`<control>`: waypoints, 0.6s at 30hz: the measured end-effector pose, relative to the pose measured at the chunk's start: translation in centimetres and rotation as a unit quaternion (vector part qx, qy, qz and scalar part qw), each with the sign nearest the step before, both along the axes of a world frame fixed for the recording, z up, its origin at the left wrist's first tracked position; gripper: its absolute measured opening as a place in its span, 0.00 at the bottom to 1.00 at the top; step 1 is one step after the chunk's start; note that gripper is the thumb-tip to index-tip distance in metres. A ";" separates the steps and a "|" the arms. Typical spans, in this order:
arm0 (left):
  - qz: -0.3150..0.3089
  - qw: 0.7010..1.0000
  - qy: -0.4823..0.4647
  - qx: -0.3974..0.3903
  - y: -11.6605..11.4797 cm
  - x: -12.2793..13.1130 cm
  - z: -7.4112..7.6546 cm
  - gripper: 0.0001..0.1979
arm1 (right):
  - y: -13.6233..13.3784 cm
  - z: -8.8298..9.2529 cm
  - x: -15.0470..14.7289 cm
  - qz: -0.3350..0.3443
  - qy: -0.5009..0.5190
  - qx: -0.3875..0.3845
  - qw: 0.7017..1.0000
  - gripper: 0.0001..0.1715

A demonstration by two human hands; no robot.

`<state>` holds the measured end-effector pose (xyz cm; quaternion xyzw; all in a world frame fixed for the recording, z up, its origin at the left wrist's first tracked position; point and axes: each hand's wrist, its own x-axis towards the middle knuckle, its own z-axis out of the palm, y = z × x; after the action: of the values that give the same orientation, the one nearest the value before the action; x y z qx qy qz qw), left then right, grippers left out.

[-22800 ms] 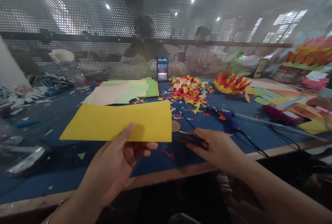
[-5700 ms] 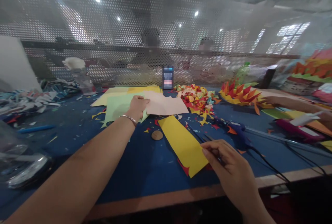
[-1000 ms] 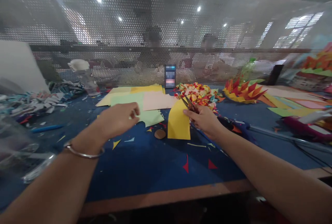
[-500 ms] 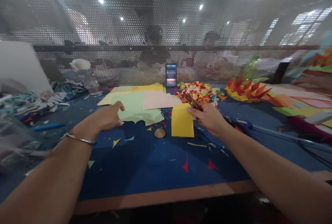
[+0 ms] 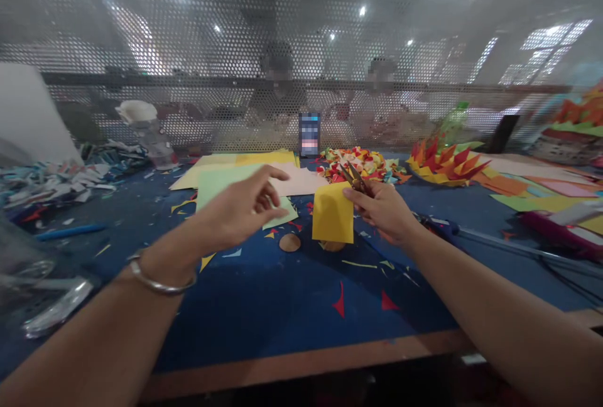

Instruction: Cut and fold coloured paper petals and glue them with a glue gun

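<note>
My right hand (image 5: 382, 205) holds a pair of scissors (image 5: 357, 181), blades pointing up and left, and pinches the top right corner of a yellow paper piece (image 5: 332, 215). That paper hangs above the table, partly covering a round tan disc (image 5: 333, 246). My left hand (image 5: 242, 206) is empty, its thumb and fingers curved and apart, over the green paper sheet (image 5: 214, 184). A second tan disc (image 5: 289, 243) lies between the hands. Behind them rest a pink sheet (image 5: 301, 179) and yellow sheets (image 5: 264, 158).
Small paper scraps (image 5: 340, 301) are scattered on the blue table (image 5: 264, 319). A heap of colourful cut paper (image 5: 362, 165) and an orange spiky paper piece (image 5: 445, 165) lie at the back. A phone (image 5: 309, 134) stands before a perforated screen (image 5: 211, 99); people sit beyond it.
My left hand has moved right, from the left edge of the green sheet towards the yellow paper. My right hand still holds the scissors and paper, uncovering part of a second disc.
</note>
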<state>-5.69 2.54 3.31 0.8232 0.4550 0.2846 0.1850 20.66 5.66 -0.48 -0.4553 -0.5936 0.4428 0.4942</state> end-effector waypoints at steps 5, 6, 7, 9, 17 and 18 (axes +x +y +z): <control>-0.056 0.998 0.014 -0.034 1.6 4.1 -3.3 0.26 | 0.3 -0.2 0.4 -0.007 0.027 0.016 0.999 0.16; -0.058 0.997 0.021 -0.039 1.9 4.2 -3.7 0.28 | 0.3 -0.2 0.5 -0.006 0.035 0.017 0.999 0.16; -0.059 0.997 0.021 -0.043 2.2 4.2 -4.0 0.29 | 0.4 -0.2 0.6 -0.002 0.042 0.017 0.999 0.16; -0.050 0.998 0.004 -0.039 2.5 4.0 -4.1 0.30 | 0.4 -0.2 0.7 0.006 0.053 0.016 0.998 0.16; 0.012 0.940 -0.264 -0.215 0.6 5.7 -3.7 0.22 | -0.2 0.3 0.3 0.052 0.079 0.023 0.995 0.18; -0.006 0.918 -0.284 -0.276 0.2 6.0 -3.6 0.22 | -0.4 0.3 0.2 0.060 0.077 0.021 0.995 0.19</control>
<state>0.29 2.74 -0.29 0.6267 0.4389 0.3690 0.5278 20.82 5.27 -0.17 -0.3729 -0.5894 0.4924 0.5207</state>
